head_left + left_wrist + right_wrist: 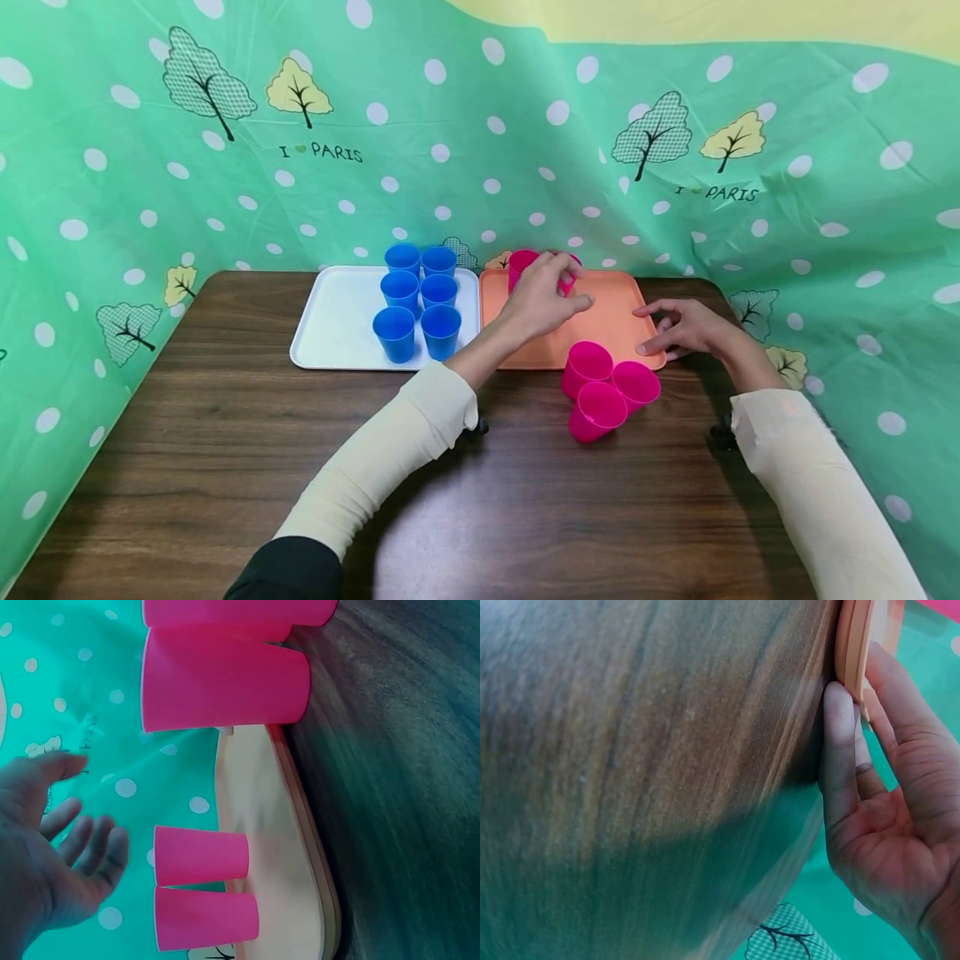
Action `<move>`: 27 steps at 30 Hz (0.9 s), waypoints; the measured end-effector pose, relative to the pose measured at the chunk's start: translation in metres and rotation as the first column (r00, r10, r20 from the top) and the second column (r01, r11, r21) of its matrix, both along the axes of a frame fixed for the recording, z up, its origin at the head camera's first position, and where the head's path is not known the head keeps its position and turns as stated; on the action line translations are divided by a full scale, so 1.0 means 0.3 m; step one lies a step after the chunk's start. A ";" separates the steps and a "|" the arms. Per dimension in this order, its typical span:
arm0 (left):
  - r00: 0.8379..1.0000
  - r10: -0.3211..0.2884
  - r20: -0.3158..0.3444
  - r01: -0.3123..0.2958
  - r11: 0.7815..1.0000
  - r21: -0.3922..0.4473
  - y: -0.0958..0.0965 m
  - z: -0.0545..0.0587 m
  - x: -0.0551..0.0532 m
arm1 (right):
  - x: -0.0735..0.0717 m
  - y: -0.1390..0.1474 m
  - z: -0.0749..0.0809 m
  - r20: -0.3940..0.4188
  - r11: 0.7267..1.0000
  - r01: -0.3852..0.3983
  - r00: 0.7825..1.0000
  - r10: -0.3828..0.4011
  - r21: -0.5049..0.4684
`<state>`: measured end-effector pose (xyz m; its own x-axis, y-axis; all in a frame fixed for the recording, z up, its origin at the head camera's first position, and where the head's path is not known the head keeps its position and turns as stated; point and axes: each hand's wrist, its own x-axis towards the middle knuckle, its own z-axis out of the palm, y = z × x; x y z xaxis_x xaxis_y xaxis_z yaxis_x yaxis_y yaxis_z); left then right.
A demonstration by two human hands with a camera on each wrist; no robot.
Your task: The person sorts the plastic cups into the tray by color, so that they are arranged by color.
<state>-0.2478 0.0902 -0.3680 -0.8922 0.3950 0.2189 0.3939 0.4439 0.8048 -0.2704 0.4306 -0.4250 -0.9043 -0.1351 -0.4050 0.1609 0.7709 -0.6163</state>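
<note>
My left hand (pixel 542 298) hovers over the orange tray (pixel 611 304), its fingers loosely bent and holding nothing. Two pink cups (pixel 201 856) stand side by side at the back of that tray; in the head view the hand partly covers them. In the left wrist view a gap shows between the fingers and these cups. At the tray's right front corner, my right hand (pixel 688 327) pinches the rim, with digits on both sides of it. Three more pink cups (pixel 598 408) stand in a tight cluster on the table, just in front of the tray.
Left of the orange tray, a white tray (pixel 330 321) adjoins it and carries several blue cups (pixel 394 333) in two columns on its right half. Both trays lie along the back of the dark wooden table (pixel 247 467). A green dotted cloth (pixel 450 108) hangs behind and at the sides.
</note>
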 end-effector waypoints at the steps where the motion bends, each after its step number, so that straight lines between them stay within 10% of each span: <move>1: 1.000 -0.027 0.005 0.027 0.999 -0.016 0.001 0.001 0.001 | 0.000 0.000 0.000 0.001 1.000 0.002 1.000 -0.002 -0.001; 17: 0.952 -0.303 0.042 0.304 0.927 -0.219 0.022 0.037 0.033 | 0.001 0.001 0.004 0.006 1.000 -0.004 1.000 0.004 -0.007; 27: 0.866 -0.483 0.128 0.495 0.792 -0.357 0.021 0.057 0.039 | 0.003 -0.001 0.005 0.007 1.000 -0.009 1.000 0.009 -0.002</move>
<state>-0.2361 0.0964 -0.3509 -0.5618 0.8256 -0.0529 0.6177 0.4612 0.6369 -0.2696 0.4302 -0.4234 -0.9001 -0.1438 -0.4113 0.1588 0.7708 -0.6170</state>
